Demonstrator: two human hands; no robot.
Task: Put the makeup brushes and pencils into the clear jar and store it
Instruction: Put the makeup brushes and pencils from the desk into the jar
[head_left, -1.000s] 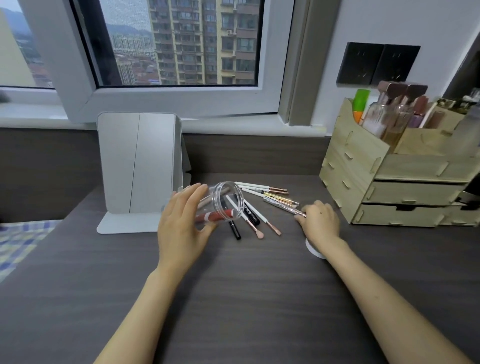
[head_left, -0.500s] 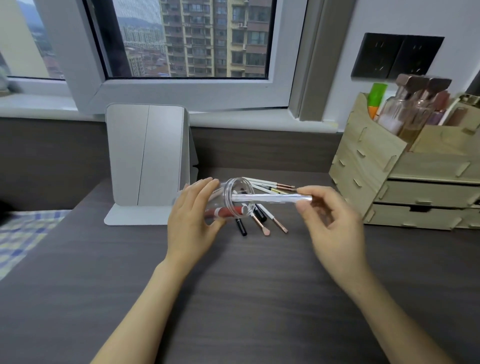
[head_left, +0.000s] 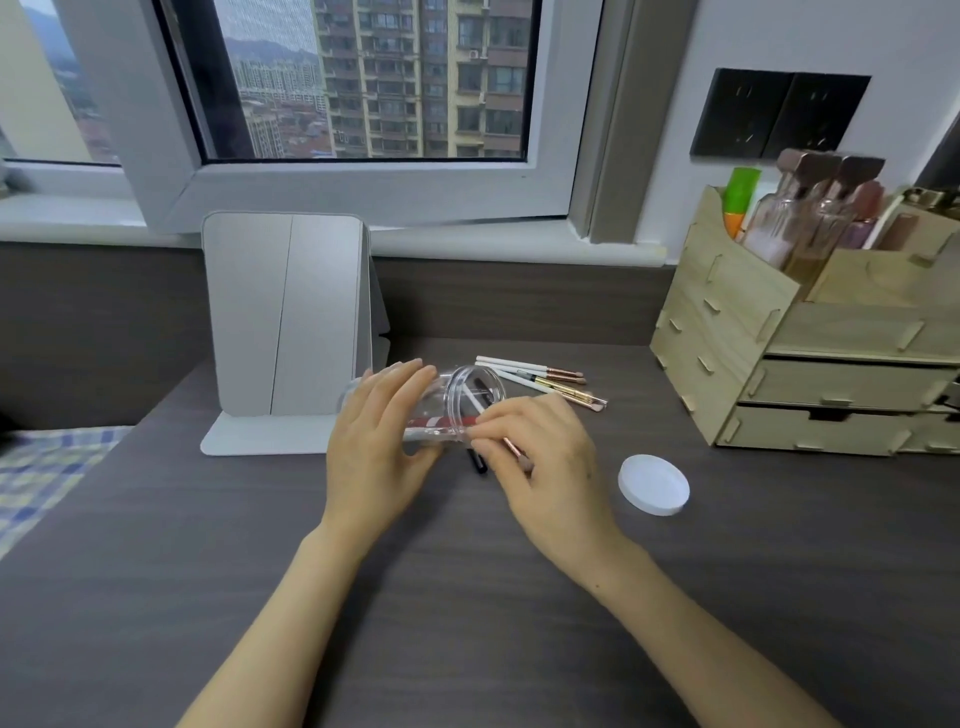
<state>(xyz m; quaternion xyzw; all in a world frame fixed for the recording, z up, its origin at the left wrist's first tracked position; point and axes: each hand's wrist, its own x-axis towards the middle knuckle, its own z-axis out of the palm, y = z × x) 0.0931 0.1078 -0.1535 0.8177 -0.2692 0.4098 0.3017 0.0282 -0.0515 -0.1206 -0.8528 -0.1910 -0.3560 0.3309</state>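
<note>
**Left hand tips jar, right hand feeds brush at its mouth**

Desk (head_left: 260, 597): dark wood grain, fills the lower view. Window (head_left: 363, 78) at 12 o'clock, tower blocks outside. Wooden organizer (head_left: 737, 332) at 2 o'clock on the desk, drawers shut, bottles (head_left: 800, 223) standing in its top section. Folding mirror (head_left: 285, 317) at 11 o'clock, closed panels facing the camera, upright on its base. Checked bedding (head_left: 47, 467) at 9 o'clock, past the desk edge.

Left hand (head_left: 374, 452) wrapped around the clear jar (head_left: 441, 410), centre of view; jar tipped on its side, mouth toward 2 o'clock. Red tube (head_left: 447, 421) lies inside it along the lower wall.

Right hand (head_left: 545, 457) just beside the jar mouth, fingers pinched on a brush (head_left: 517, 452) with a rose-gold ferrule; its tip pokes out toward 5 o'clock. Whether the other end is inside the jar, cannot tell.

White lid (head_left: 653, 484) flat on the desk at 3 o'clock of the right hand, apart from it.

Loose brushes (head_left: 540, 379) in a small fan on the desk behind the jar, bristles toward 3 o'clock. Black pencil (head_left: 478, 460) on the desk between the hands, mostly hidden.
</note>
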